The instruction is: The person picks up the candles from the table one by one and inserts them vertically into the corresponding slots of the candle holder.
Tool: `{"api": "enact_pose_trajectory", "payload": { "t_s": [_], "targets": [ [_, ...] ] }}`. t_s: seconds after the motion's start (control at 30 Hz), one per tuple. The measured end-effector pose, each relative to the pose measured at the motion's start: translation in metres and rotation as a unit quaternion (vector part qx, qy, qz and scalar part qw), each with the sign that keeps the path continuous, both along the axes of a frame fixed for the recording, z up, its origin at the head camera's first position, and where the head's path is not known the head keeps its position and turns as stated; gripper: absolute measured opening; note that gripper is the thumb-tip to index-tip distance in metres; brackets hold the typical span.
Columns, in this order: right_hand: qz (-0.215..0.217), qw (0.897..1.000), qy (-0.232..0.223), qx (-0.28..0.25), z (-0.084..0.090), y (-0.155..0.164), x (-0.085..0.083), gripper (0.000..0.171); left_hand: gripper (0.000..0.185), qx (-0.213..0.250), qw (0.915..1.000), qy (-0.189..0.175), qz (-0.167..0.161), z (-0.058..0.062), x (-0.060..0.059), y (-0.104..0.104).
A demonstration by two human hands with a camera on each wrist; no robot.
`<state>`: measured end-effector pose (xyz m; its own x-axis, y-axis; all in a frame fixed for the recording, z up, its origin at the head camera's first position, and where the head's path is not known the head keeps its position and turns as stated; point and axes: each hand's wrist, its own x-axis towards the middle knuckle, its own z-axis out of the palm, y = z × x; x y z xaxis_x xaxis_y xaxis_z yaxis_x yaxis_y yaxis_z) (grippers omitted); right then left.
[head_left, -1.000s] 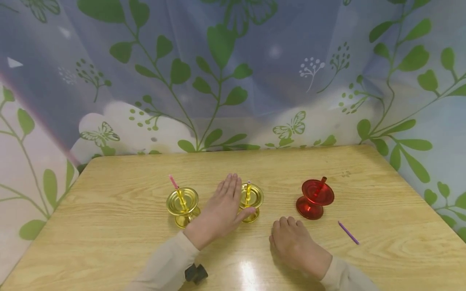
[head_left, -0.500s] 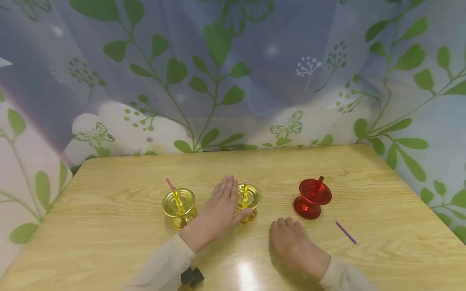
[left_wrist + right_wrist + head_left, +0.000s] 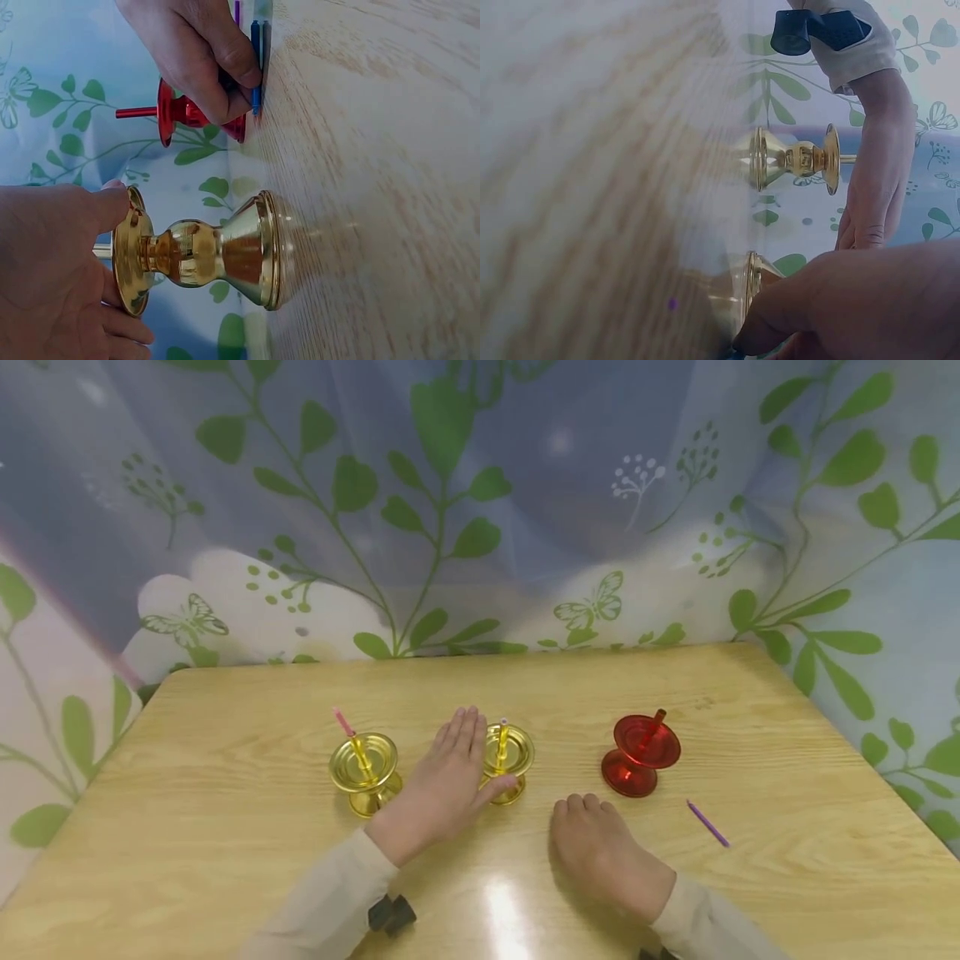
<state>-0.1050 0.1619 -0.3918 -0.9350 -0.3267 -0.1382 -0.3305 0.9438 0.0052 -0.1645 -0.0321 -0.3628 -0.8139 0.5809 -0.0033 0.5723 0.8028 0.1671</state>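
My left hand (image 3: 442, 777) lies with fairly straight fingers and thumb spread beside the middle gold candlestick (image 3: 513, 789). In the left wrist view its thumb tip is right at the rim of that candlestick's dish (image 3: 132, 281). My right hand (image 3: 603, 852) is low over the table, fingers curled, in front of the red candlestick (image 3: 630, 774). Between its thumb and fingers it pinches a slim blue candle (image 3: 256, 67), seen in the left wrist view and hidden from the head. To the left stands another gold candlestick (image 3: 367, 768) bearing a pink candle (image 3: 342, 721).
A purple candle (image 3: 707, 823) lies on the wooden table (image 3: 247, 718) at the right, near the red candlestick. Behind the table's far edge hangs a leaf-patterned curtain (image 3: 555, 527). A black wrist device (image 3: 392, 914) sits by the left sleeve.
The head view has shifted slightly, moving the whole scene a little. Both hands and the candlesticks keep their places.
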Motion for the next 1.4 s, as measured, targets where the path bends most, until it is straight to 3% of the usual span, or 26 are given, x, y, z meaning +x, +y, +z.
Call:
{"api": "enact_pose_trajectory", "payload": {
  "t_s": [0.13, 0.33, 0.57, 0.9, 1.4],
  "targets": [
    [0.008, 1.0, -0.008, 0.01, 0.0, -0.008, -0.003, 0.018, 0.083, 0.015, 0.9998, 0.003, 0.011, -0.002, 0.003, -0.009],
    [0.039, 0.998, 0.019, 0.042, -0.001, -0.029, -0.011, 0.017, 0.084, 0.018, 0.999, 0.012, 0.041, -0.003, 0.008, -0.033],
    [0.018, 0.999, 0.021, 0.022, -0.002, -0.017, -0.005, 0.017, 0.085, 0.016, 0.9997, 0.002, 0.019, -0.003, 0.006, -0.019],
    [0.003, 0.999, 0.01, 0.035, -0.001, -0.008, -0.004, 0.018, 0.084, 0.03, 0.9995, 0.001, 0.012, -0.001, 0.005, -0.008],
    [-0.005, 0.999, 0.02, 0.027, -0.002, 0.0, -0.003, 0.022, 0.085, 0.015, 0.9999, 0.002, 0.005, -0.001, 0.002, 0.003]
  ]
}}
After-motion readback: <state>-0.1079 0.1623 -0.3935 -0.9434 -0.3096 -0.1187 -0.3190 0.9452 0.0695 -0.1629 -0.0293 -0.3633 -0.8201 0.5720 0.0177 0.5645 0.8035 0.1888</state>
